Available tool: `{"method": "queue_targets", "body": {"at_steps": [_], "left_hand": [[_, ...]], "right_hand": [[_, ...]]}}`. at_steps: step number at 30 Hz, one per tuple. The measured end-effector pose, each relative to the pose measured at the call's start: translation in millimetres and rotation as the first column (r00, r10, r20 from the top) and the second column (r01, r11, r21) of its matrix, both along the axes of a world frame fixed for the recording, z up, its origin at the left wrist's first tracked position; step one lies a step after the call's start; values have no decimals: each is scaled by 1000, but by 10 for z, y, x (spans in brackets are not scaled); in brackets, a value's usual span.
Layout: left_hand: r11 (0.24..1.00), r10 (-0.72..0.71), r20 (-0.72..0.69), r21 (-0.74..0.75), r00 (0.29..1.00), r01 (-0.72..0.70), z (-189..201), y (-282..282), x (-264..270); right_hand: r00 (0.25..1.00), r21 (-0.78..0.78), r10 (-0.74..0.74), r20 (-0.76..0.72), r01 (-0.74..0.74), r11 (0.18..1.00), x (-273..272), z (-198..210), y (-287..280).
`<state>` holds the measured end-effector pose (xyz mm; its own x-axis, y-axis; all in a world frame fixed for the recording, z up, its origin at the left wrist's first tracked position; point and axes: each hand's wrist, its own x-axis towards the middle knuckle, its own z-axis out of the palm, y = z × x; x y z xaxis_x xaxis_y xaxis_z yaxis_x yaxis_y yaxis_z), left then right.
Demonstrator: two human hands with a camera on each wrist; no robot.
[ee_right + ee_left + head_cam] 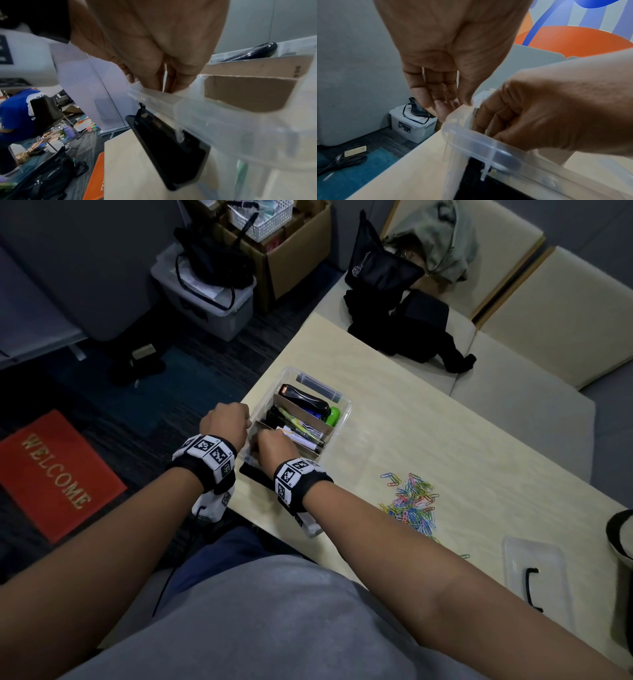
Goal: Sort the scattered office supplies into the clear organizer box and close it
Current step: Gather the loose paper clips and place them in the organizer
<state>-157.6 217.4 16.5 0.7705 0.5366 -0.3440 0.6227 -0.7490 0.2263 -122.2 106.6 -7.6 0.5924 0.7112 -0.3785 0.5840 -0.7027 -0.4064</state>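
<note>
The clear organizer box (343,402) stands open near the table's left edge, split by cardboard dividers (248,93). A black stapler (305,400) lies in the far compartment beside a green item (334,416); markers (301,430) fill the middle one. My left hand (453,106) touches the box's left corner rim (471,139) with straight fingers. My right hand (270,443) reaches into the near compartment with curled fingers (496,117); their tips and anything in them are hidden. Coloured paper clips (411,501) lie scattered to the right. The clear lid (513,563) lies at the near right.
A black latch (168,148) hangs open on the box's near end. Black bags (411,330) sit on the bench behind the table. On the floor to the left are a storage bin (205,302) and a red welcome mat (54,474).
</note>
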Motion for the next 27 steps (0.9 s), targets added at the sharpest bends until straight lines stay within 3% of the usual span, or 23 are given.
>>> {"method": "queue_targets", "body": {"at_steps": [6,13,18,22,27], "left_hand": [[999,-20,-1,25,1000,20,3,-11,2],[997,-37,4,71,999,36,-40,-137,0],[986,-41,66,165,997,29,-60,-371,95],[969,-192,170,192,966,159,49,-692,303],[916,-387,164,183,907,357,134,-1218,594]], "right_hand": [[997,-33,34,-76,-36,999,68,-32,-16],[999,257,-7,-38,17,966,145,158,-325],[999,324,43,13,-45,945,278,227,-777],[990,324,-107,97,70,943,382,201,-1221],[933,285,-340,117,296,912,486,123,-1774]]}}
